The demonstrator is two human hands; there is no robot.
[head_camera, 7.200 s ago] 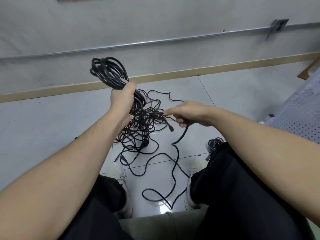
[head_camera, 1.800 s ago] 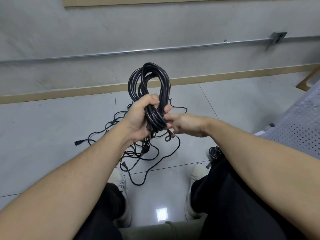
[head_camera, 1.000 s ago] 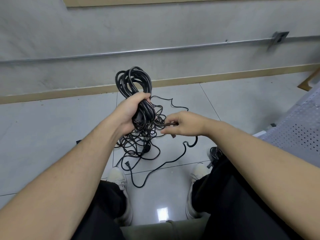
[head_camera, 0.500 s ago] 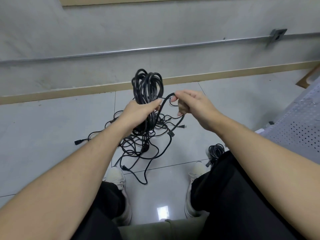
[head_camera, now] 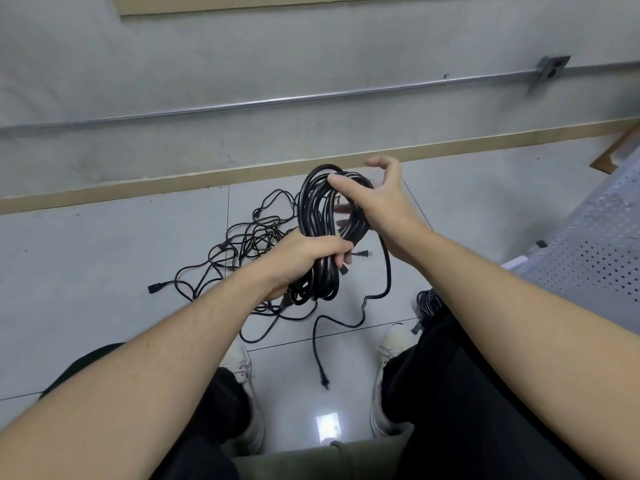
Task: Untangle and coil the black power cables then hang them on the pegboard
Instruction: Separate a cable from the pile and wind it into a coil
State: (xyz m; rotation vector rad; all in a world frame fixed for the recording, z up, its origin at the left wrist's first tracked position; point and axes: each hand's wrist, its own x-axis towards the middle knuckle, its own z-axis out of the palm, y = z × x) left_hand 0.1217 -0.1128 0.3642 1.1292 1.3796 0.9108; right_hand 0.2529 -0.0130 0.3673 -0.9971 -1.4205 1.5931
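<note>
My left hand grips a thick coil of black power cable around its lower half, holding it upright over the floor. At the top right of the coil, my right hand lays its thumb over the loops, its fingertips show through the loop from behind, and the index finger sticks up. A loose tail drops from the coil to the tiles and ends in a plug. More tangled black cable lies on the floor behind, with a connector at its left end.
A small black cable bundle lies by my right shoe. A perforated metal seat is at the right. A metal conduit with an outlet box runs along the grey wall. My left shoe is below the tangle.
My right hand has carried a strand up over the top of the coil and now wraps its upper right side. The coil has shifted right and the loose tail on the floor is shorter.
</note>
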